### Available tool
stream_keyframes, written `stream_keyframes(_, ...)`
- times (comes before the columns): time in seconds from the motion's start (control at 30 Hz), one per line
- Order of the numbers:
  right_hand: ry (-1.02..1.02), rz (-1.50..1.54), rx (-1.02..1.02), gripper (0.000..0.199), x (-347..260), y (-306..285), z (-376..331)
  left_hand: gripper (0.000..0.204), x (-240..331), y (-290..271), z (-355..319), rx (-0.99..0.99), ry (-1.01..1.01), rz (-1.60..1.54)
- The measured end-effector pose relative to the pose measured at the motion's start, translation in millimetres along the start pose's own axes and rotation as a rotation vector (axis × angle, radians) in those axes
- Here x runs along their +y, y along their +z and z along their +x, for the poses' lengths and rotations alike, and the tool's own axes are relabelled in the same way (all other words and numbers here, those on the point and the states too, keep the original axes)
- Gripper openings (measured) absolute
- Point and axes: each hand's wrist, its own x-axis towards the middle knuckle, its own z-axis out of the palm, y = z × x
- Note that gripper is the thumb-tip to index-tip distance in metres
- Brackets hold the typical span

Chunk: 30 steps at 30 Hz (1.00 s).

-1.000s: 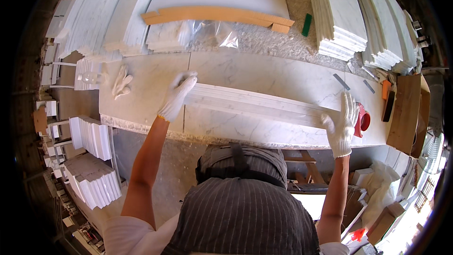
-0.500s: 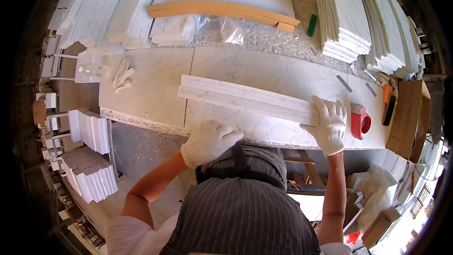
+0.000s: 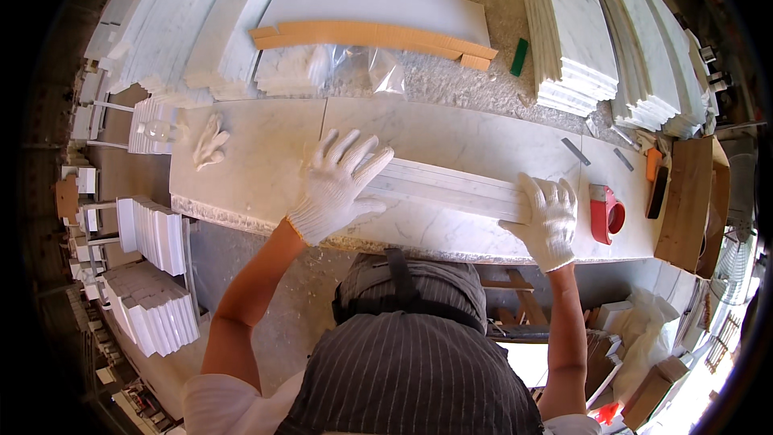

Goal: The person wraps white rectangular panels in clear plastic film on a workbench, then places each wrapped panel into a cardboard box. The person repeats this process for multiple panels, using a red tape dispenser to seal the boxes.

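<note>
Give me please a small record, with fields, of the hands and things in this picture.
Strips: white, lying together on the table
Left hand: gloved, fingers spread, at the strips' left end
Right hand: gloved, at their right end
Right of it: red dispenser
Table's left: loose glove
Behind: cardboard, green block

Pale stone counter (image 3: pixel 459 125): passage exists beyond the long white flat strips (image 3: pixel 451 188). Obstructions: red plastic holder with round opening (image 3: pixel 597 221) at right; layered stack of grey-veined white slabs (image 3: pixel 576 24) at far right.
</note>
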Motion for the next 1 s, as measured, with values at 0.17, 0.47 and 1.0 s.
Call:
stream_keyframes(0.17,0.001,0.009,0.005,0.084,1,0,-1,0.091,-1,23,13,-0.120,0.015,-0.012)
stream_keyframes(0.47,0.063,0.072,0.011,0.098,20,-15,-10,0.098,-1,29,19,-0.179,-0.012,0.019)
stream_keyframes(1.0,0.008,0.101,-0.062,0.075,30,-31,18,0.089,-23,-25,51,-0.189,0.014,-0.212)
